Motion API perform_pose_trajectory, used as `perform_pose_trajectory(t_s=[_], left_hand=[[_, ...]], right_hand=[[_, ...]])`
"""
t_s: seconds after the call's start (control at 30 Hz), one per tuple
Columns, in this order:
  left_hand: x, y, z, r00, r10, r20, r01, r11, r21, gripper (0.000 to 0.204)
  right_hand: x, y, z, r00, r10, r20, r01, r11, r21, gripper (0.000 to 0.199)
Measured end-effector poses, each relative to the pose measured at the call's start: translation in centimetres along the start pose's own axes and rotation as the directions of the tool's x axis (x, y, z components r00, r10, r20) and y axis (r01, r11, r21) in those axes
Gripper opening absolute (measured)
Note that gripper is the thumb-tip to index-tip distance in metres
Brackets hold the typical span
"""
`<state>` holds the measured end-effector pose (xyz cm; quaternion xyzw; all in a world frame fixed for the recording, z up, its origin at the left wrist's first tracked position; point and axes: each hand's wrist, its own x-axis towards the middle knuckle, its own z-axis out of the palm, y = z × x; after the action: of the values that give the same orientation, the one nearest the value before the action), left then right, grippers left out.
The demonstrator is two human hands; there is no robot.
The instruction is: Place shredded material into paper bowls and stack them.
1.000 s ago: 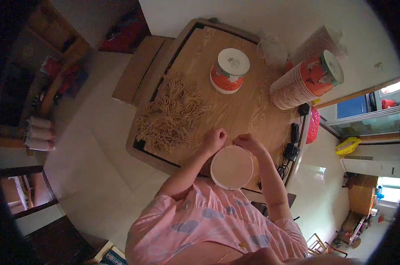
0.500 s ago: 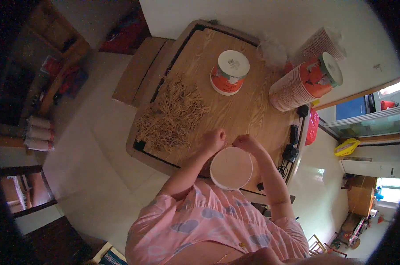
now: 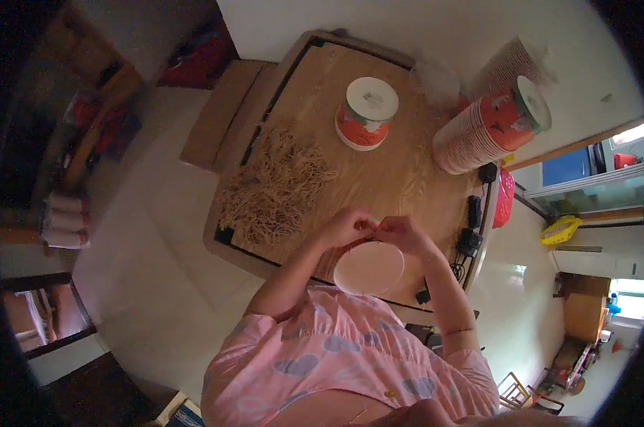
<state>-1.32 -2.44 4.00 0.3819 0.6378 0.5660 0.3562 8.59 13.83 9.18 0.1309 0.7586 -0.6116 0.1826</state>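
Note:
A white paper bucket (image 3: 369,269) stands close to my body at the near edge of the table, with its pale round end toward me. At its far rim my left hand (image 3: 349,228) and my right hand (image 3: 403,233) meet, fingers pinched together. What lies between the fingertips is too small to make out. Left of my hands spreads a loose heap of tan twisted cords (image 3: 275,188). Beyond them, a short stack of red and white paper buckets (image 3: 364,132) sits upside down.
A tall leaning stack of paper buckets (image 3: 471,139) occupies the table's right side, with another stack (image 3: 510,67) behind it. Black power adapters (image 3: 470,242) and cables line the right edge. A red plastic basket (image 3: 504,199) is beside the table; a cardboard box (image 3: 219,117) adjoins its left side.
My hands have come closer together at the bucket's far rim. The bucket has tilted and shifted slightly away from me. The cord heap and the stacks stay in place.

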Motion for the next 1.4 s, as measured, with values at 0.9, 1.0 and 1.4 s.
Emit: perform_pose_trajectory(t_s=[0.9,1.0,1.4], left_hand=[[-3.0,3.8,0.1,0.997,-0.077,-0.014,0.078,0.96,0.269,0.017],[-2.9,3.8,0.3,0.997,-0.063,-0.042,0.07,0.975,0.212,0.016],[-3.6,5.4,0.4,0.988,0.154,-0.018,-0.127,0.873,0.47,0.016]], right_hand=[[-0.9,0.3,0.6,0.994,0.065,0.093,-0.048,0.983,-0.177,0.021],[-0.5,0.2,0.8,0.985,0.154,0.082,-0.13,0.962,-0.241,0.024],[-1.0,-2.1,1.1,0.983,0.109,0.146,-0.069,0.966,-0.25,0.022]])
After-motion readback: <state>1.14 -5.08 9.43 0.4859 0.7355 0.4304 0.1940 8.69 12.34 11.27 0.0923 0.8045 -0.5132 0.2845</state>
